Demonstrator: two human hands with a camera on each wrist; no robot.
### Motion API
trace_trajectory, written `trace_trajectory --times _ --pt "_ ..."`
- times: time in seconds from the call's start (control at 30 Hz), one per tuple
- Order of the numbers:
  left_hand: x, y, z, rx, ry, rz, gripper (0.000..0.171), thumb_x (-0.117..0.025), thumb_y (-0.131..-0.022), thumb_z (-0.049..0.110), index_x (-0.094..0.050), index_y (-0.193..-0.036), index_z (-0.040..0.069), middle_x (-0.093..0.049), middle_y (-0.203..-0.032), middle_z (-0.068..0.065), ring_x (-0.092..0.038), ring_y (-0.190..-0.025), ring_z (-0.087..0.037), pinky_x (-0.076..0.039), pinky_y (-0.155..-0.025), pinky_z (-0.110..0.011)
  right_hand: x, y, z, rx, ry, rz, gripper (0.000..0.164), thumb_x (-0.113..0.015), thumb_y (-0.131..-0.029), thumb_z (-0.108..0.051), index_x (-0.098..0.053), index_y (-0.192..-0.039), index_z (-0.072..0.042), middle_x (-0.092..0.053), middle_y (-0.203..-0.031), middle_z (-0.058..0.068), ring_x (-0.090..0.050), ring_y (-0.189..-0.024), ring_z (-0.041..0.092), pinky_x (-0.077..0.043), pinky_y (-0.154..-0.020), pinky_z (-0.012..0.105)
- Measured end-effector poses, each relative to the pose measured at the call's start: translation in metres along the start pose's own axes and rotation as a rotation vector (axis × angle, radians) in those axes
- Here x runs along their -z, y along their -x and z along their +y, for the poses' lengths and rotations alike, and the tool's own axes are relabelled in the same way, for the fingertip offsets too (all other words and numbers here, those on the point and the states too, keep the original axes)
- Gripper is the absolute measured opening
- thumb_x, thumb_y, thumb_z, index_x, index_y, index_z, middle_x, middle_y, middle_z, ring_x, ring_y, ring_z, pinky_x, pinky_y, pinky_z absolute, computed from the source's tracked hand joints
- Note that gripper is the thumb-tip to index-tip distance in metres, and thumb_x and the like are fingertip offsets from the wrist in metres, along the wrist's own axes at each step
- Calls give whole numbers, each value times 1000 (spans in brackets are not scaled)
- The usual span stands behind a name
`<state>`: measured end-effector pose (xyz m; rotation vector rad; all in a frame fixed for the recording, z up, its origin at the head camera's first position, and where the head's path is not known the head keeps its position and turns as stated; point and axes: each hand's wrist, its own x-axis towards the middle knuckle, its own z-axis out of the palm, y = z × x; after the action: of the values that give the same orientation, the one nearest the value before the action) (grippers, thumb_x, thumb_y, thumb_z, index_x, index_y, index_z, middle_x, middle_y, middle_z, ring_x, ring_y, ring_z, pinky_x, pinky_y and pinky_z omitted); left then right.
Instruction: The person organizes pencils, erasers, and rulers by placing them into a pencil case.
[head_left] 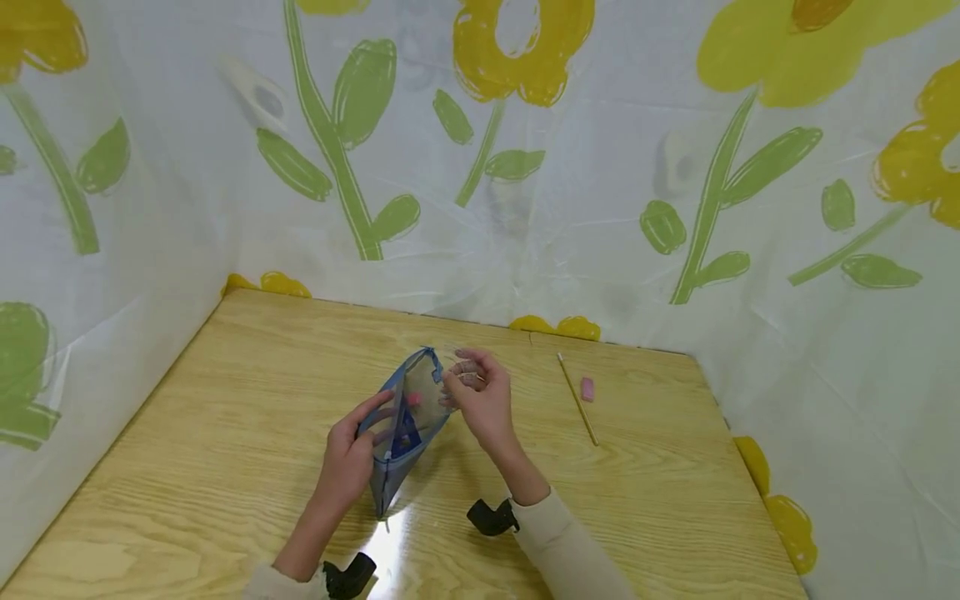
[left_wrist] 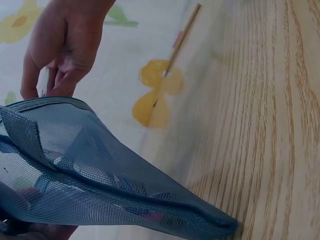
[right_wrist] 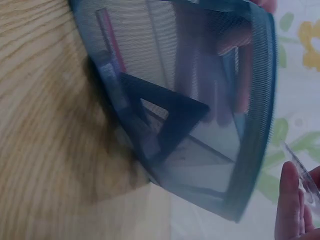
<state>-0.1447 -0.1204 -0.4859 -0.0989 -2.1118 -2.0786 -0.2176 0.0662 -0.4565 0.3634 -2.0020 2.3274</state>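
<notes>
My left hand grips the side of a blue mesh zip pouch, tilted with its mouth gaping toward my right hand. Through the mesh in the right wrist view show a dark blue set square and a slim red-edged strip. Beside the pouch mouth, my right hand pinches a thin clear plastic piece between thumb and fingers. Its full shape is hidden by the fingers. Left fingers show dimly through the mesh.
On the wooden table, right of my hands, lie a yellow pencil and a pink eraser. White sheeting printed with flowers stands along the back and sides. Black wrist mounts project from both sleeves.
</notes>
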Motion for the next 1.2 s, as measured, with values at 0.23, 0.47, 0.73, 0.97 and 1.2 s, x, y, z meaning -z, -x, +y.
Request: trace_trajectory --times 0.23,0.47,0.73,0.97,1.2 --pt "0 -1 0 7 8 -9 59 -25 -90 -17 -50 -143 -9 -48 -148 -30 -55 -126 -44 -59 -97 -39 -6 2 9 -7 20 -2 30 -69 -91 4 -61 -120 2 -63 -92 11 -69 -70 13 -65 -62 34" --pt "-1 -1 0 15 10 -8 59 -26 -91 -16 -51 -144 -8 -48 -148 -30 -55 -126 -44 -58 -98 -40 -9 4 8 -24 92 12 33 -70 -90 3 -60 -121 7 -63 -91 16 -67 -67 13 -65 -63 37" --pt "-1 -1 0 16 9 5 58 -27 -91 -16 -52 -143 -8 -49 -147 -29 -56 -125 -43 -59 -96 -38 -9 1 10 -64 169 25 36 -71 -90 2 -61 -124 6 -63 -93 14 -66 -70 18 -65 -65 37" --pt "-1 -1 -1 8 13 3 59 -26 -90 -17 -52 -143 -8 -50 -146 -30 -57 -124 -43 -60 -95 -36 -8 0 7 -81 227 23 33 -68 -90 6 -61 -123 7 -63 -96 24 -68 -77 34 -66 -66 42" --pt "-1 -1 -2 5 4 3 59 -26 -90 -16 -51 -143 -9 -49 -146 -30 -56 -124 -44 -60 -94 -31 -9 2 6 -62 242 5 36 -70 -92 -1 -59 -126 6 -65 -99 24 -69 -85 42 -66 -68 37"
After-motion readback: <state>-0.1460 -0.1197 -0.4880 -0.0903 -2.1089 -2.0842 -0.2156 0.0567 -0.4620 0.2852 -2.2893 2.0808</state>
